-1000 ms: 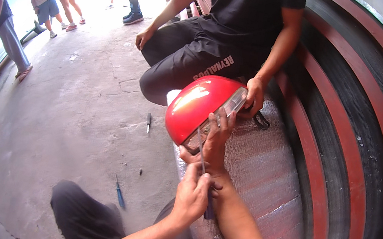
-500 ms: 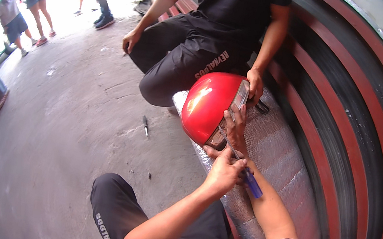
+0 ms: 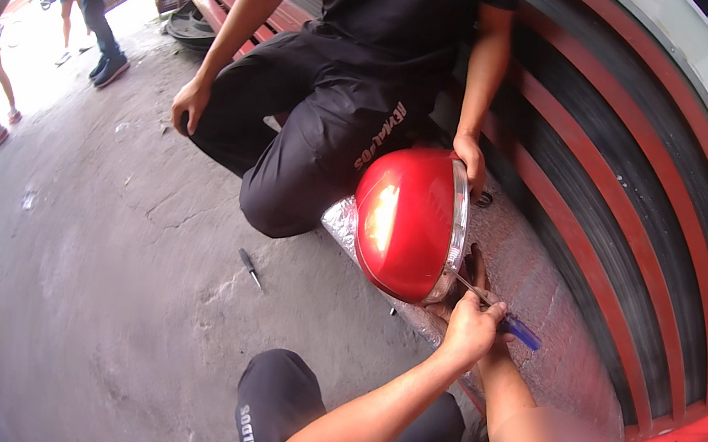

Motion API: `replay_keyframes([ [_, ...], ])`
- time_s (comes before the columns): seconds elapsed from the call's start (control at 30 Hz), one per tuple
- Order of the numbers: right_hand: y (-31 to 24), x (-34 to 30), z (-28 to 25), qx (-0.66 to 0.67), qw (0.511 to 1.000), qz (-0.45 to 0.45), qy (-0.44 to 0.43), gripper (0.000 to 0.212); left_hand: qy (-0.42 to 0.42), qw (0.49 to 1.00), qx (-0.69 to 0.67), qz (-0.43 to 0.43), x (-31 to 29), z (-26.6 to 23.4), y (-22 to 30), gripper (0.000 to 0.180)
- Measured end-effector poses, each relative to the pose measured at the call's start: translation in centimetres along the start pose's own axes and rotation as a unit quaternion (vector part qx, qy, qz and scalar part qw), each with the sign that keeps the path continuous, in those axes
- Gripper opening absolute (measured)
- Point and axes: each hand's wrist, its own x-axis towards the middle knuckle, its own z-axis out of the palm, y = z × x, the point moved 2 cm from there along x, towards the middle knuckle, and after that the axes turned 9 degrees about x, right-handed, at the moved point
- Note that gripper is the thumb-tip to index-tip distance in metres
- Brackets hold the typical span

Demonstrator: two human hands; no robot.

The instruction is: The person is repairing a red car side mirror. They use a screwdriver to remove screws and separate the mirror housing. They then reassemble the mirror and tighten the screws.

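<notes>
A glossy red rounded shell (image 3: 400,219) with a clear light strip (image 3: 460,215) along its right edge rests on a silver-wrapped surface. My left hand (image 3: 473,325) is closed round a screwdriver with a blue handle (image 3: 523,333). Its thin shaft reaches up to the strip's lower end, where the tip meets the shell's edge. Partly hidden behind it, my right hand (image 3: 478,268) holds the shell's near right side, fingers up along the edge. A co-worker's hand (image 3: 471,161) grips the far end of the shell.
The co-worker (image 3: 345,99) sits opposite, knees close to the shell. Silver wrapping (image 3: 549,335) covers the seat beside a red-and-black slatted backrest (image 3: 620,180). A dark pen-like tool (image 3: 250,269) lies on the concrete floor (image 3: 127,306). People stand at the far left.
The view has shifted. The shell is turned so its strip shows more edge-on, and my hands have moved with it. The screwdriver tip stays by the strip's lower end.
</notes>
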Motion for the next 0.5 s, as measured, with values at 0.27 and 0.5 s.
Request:
replay_keyframes([
  [0.27, 12.1, 0.2, -7.4, -0.986, 0.152, -0.023, 0.061, 0.071, -0.093, 0.992, -0.082, -0.001, 2.3, -0.5, -1.7, 0.012],
  [0.5, 21.1, -6.2, -18.2, -0.885, -0.404, -0.208, -0.100, 0.079, -0.121, 0.866, -0.467, -0.129, 2.5, 2.5, 1.6, 0.018],
])
